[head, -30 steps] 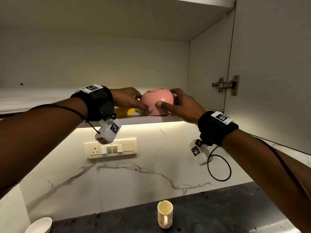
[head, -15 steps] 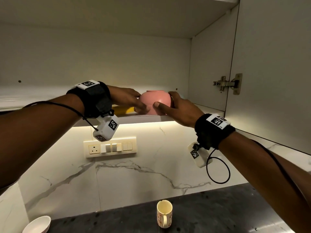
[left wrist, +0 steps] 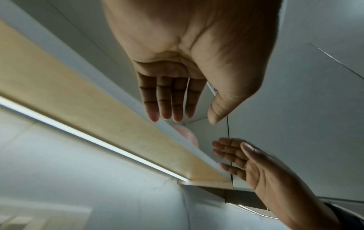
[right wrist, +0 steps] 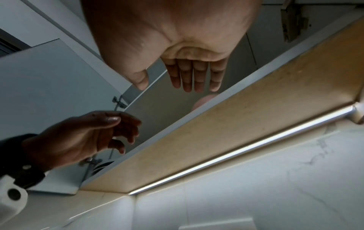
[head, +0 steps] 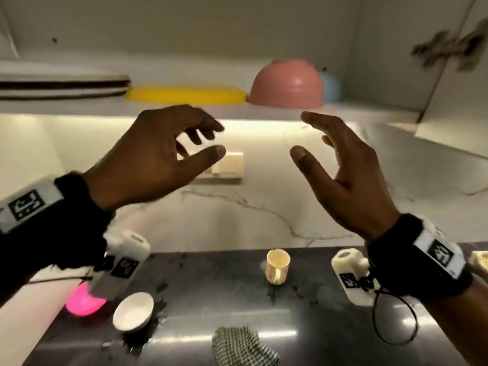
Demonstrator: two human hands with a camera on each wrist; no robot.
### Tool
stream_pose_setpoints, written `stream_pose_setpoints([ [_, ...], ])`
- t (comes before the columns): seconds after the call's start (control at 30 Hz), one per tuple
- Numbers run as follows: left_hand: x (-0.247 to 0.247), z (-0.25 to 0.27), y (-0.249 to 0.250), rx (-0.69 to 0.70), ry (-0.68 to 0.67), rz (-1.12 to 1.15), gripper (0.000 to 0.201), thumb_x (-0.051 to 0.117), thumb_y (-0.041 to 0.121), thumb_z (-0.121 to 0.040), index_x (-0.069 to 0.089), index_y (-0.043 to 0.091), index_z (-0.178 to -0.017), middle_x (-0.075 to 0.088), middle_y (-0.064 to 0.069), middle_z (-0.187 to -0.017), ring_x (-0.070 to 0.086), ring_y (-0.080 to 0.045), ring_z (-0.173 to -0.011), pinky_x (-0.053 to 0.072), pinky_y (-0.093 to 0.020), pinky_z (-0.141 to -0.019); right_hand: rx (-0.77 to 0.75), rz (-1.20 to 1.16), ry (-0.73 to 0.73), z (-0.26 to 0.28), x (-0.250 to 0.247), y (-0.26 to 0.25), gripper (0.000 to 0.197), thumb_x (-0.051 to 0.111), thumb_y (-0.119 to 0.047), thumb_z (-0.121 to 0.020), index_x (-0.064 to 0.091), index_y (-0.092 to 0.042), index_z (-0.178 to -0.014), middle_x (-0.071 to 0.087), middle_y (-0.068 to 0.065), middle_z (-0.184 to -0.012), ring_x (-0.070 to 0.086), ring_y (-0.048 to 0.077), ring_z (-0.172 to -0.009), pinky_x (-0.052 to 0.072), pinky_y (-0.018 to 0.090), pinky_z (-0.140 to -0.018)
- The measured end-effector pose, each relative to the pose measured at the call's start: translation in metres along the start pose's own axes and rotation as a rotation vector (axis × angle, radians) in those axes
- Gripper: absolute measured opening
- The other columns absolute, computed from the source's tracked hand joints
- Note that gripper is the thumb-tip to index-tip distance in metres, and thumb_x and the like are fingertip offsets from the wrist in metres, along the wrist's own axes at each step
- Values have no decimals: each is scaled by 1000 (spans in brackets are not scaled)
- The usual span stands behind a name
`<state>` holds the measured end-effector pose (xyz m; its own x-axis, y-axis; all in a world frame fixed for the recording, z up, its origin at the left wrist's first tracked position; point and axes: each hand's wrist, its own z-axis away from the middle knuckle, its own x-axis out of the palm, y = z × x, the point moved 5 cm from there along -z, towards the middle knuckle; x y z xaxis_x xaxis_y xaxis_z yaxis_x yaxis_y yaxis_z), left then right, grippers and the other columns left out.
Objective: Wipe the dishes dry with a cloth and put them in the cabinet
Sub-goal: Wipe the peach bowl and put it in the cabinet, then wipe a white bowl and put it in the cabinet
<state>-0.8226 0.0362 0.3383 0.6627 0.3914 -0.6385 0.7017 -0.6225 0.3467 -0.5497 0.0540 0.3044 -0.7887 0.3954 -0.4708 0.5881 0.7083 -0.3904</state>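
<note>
Left hand and right hand are withdrawing, each grip open and empty, leaving the inverted pink plastic bowl stowed on the white cabinet shelf.

Right hand, palm facing the camera, fingers straight and empty, reaches toward the cabinet shelf. A pink bowl peeks over the shelf's edge. Left hand hangs loosely curled, empty. A light strip runs beneath.
</note>
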Motion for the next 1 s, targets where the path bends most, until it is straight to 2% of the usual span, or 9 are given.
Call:
stream_pose_setpoints([
  [0.13, 20, 80, -47, -148, -99, -58, 31, 71, 50, -91, 72, 32, -117, 70, 18, -110, 69, -11, -102, 60, -32, -76, -49, -56, -150, 50, 35, -11, 50, 62, -41, -104, 54, -20, -149, 56, -10, -151, 52, 7, -140, 47, 40, -113],
  [0.3, 35, 172, -104, -365, -124, -51, 29, 76, 46, -91, 73, 33, -116, 68, 26, -106, 68, 0, -95, 62, -38, -76, -56, -60, -354, 101, 91, -12, 52, 64, -45, -101, 56, -20, -146, 53, -11, -154, 47, 4, -144, 43, 29, -115],
  [0.47, 41, 247, -151, -520, -110, -84, 32, 71, 47, -88, 74, 30, -115, 72, 16, -107, 69, -4, -95, 60, -39, -77, -37, -98, -538, 153, 150, -1, 56, 69, -47, -100, 55, -23, -147, 49, -12, -158, 45, 6, -146, 44, 34, -117],
  [0.6, 53, 306, -192, -630, -182, -110, 37, 68, 49, -85, 72, 30, -116, 72, 17, -110, 69, -5, -98, 58, -34, -82, -22, 72, -934, 214, 207, 31, 76, 56, -73, -94, 38, -37, -158, 25, -18, -170, 28, 2, -154, 34, 27, -122],
  [0.67, 58, 330, -208, -681, -218, -129, 37, 71, 46, -85, 71, 30, -118, 72, 16, -112, 68, -6, -103, 54, -29, -85, 0, 179, -1180, 255, 236, 58, 92, 59, -77, -87, 23, -40, -164, 7, -15, -175, 16, 9, -160, 28, 33, -127],
  [0.73, 65, 346, -219, -721, -258, -150, 35, 76, 38, -87, 71, 26, -119, 71, 13, -115, 67, -9, -107, 52, -28, -88, 32, 304, -1391, 295, 254, 86, 106, 67, -70, -83, 8, -40, -167, -6, -9, -176, 5, 18, -162, 23, 43, -129],
  [0.8, 73, 357, -227, -757, -318, -157, 38, 72, 40, -86, 71, 24, -120, 70, 12, -117, 65, -9, -108, 52, -29, -91, 71, 400, -1518, 324, 264, 107, 108, 70, -54, -84, 1, -41, -167, -11, -6, -176, -3, 23, -163, 20, 51, -129],
  [0.9, 85, 363, -241, -781, -426, -186, 48, 66, 49, -83, 70, 24, -124, 66, 10, -127, 63, -11, -115, 54, -37, -98, 102, 436, -1533, 344, 267, 122, 94, 57, -31, -89, 6, -40, -167, -5, -6, -177, -10, 27, -163, 22, 53, -129],
  [1.0, 101, 360, -254, -797, -515, -242, 52, 73, 42, -89, 64, 23, -136, 57, 4, -145, 56, -17, -130, 50, -40, -107, 99, 408, -1443, 350, 270, 131, 76, 46, -27, -97, 17, -40, -166, 10, -8, -176, -5, 26, -163, 28, 47, -127],
])
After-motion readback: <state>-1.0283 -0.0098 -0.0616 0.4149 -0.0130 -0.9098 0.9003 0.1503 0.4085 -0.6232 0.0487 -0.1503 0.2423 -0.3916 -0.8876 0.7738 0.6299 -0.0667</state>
